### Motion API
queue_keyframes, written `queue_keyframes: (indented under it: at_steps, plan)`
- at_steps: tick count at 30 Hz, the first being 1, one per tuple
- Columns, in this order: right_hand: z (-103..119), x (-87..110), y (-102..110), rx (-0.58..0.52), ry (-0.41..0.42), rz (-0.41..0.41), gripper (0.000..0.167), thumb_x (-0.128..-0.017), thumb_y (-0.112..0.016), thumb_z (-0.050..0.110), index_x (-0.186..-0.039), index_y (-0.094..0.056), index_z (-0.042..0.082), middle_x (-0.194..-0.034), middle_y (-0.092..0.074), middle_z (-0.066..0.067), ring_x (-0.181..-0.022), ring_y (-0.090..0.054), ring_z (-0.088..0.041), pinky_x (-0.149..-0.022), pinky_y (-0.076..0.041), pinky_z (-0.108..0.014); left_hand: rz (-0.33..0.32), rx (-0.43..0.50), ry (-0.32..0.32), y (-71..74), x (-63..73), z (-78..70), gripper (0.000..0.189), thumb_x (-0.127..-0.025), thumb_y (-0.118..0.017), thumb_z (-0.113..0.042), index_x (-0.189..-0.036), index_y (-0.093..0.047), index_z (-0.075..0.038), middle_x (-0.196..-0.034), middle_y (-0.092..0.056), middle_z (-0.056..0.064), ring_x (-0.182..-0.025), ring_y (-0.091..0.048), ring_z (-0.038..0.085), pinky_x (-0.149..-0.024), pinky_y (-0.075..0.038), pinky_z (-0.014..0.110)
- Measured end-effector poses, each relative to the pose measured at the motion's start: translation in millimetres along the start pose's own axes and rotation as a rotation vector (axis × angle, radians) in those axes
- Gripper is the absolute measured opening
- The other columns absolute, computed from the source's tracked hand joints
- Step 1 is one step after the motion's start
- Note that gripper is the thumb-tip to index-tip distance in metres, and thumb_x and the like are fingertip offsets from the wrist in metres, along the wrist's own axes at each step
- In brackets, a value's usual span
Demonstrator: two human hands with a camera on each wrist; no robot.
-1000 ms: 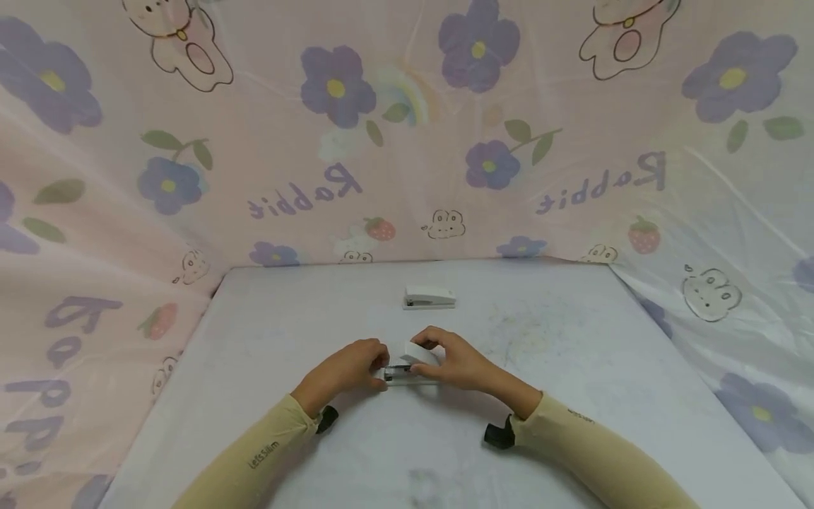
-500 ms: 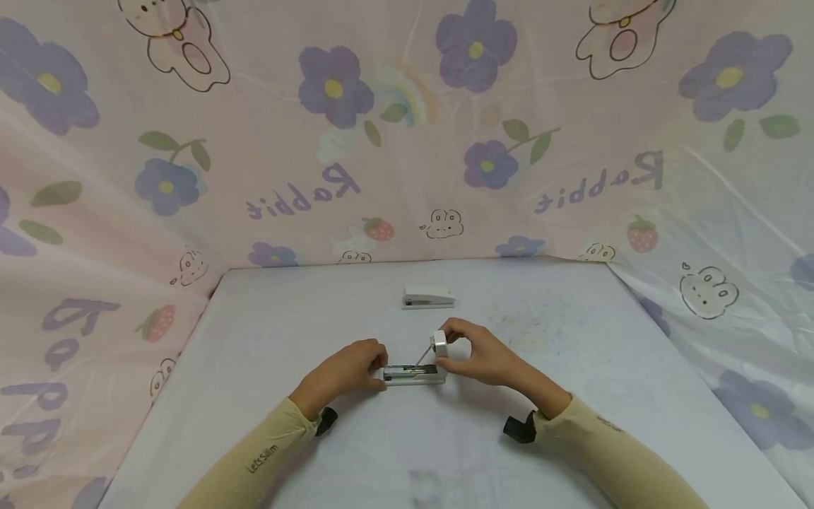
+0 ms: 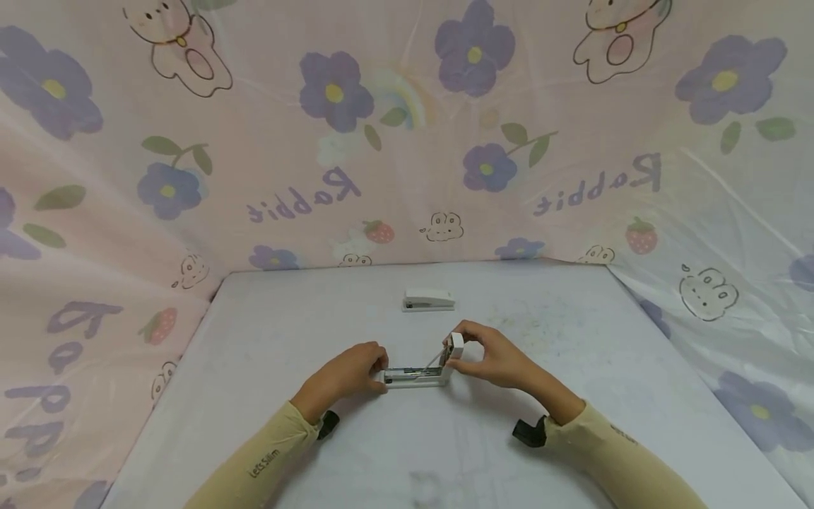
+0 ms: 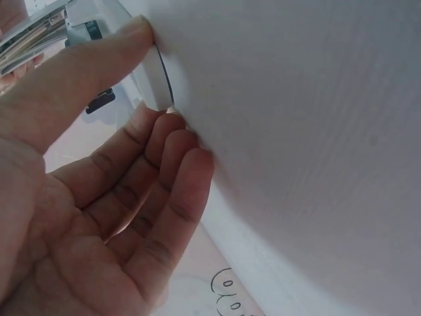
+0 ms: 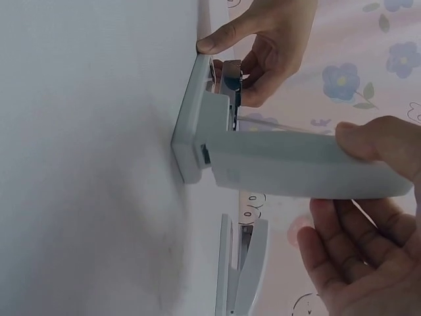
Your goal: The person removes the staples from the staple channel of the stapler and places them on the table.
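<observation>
A white stapler (image 3: 415,384) lies on the table with its top cover (image 5: 283,161) swung up steeply, baring the metal staple channel and a thin rod. My left hand (image 3: 356,367) pinches the front end of the stapler's base between thumb and fingers; the left wrist view shows the thumb (image 4: 85,79) on one side and curled fingertips on the other. With thumb and fingers, my right hand (image 3: 486,355) grips the free end of the raised cover. The right wrist view shows the cover standing about square to the base (image 5: 194,125).
Farther back on the white table (image 3: 305,304) sits a second white stapler (image 3: 429,300), its cover down. A patterned cloth (image 3: 407,141) with flowers and rabbits hangs behind the table and along both sides.
My right hand has lifted the stapler's cover and swung it up and to the right, exposing the staple channel. My left hand has kept its place at the base's front end.
</observation>
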State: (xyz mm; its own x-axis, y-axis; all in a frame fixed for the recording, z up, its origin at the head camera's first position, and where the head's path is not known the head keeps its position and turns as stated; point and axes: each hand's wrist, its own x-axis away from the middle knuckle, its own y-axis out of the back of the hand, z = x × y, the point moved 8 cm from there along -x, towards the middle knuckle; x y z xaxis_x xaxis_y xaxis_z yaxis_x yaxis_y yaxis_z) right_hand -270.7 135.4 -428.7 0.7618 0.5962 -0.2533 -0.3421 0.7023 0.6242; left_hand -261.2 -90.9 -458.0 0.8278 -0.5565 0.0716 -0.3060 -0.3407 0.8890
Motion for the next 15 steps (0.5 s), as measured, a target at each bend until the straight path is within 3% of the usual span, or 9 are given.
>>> queue_keyframes:
  at_steps: [4,11,15]
  plan:
    - [-2,1.1,2,-0.015,-0.019,0.01,0.026,-0.095,-0.085,0.025,-0.116,-0.068,0.024,-0.115,-0.069,0.009,-0.108,-0.062,-0.015,-0.11,-0.047,-0.057,-0.002,0.01,-0.019,0.5,0.4,-1.8,0.033,-0.083,-0.093,-0.009,-0.098,-0.065,-0.004,-0.092,-0.059,0.002,-0.084,-0.049,0.013,-0.08,-0.049,0.032]
    - [-4,1.7,6,-0.016,-0.032,0.052,0.029,-0.095,-0.086,0.022,-0.118,-0.069,0.025,-0.119,-0.069,0.008,-0.109,-0.058,-0.02,-0.104,-0.047,-0.06,0.003,0.024,0.0,-0.7,1.4,1.4,0.033,-0.083,-0.094,-0.009,-0.099,-0.065,-0.005,-0.092,-0.059,0.001,-0.085,-0.049,0.013,-0.081,-0.049,0.032]
    - [-7,3.5,13,-0.013,-0.04,0.073,0.03,-0.093,-0.087,0.019,-0.117,-0.07,0.022,-0.116,-0.07,0.009,-0.114,-0.062,-0.019,-0.109,-0.046,-0.061,-0.005,0.015,-0.003,0.1,1.5,2.0,0.033,-0.083,-0.094,-0.01,-0.097,-0.065,-0.005,-0.091,-0.058,0.001,-0.084,-0.048,0.013,-0.079,-0.048,0.032]
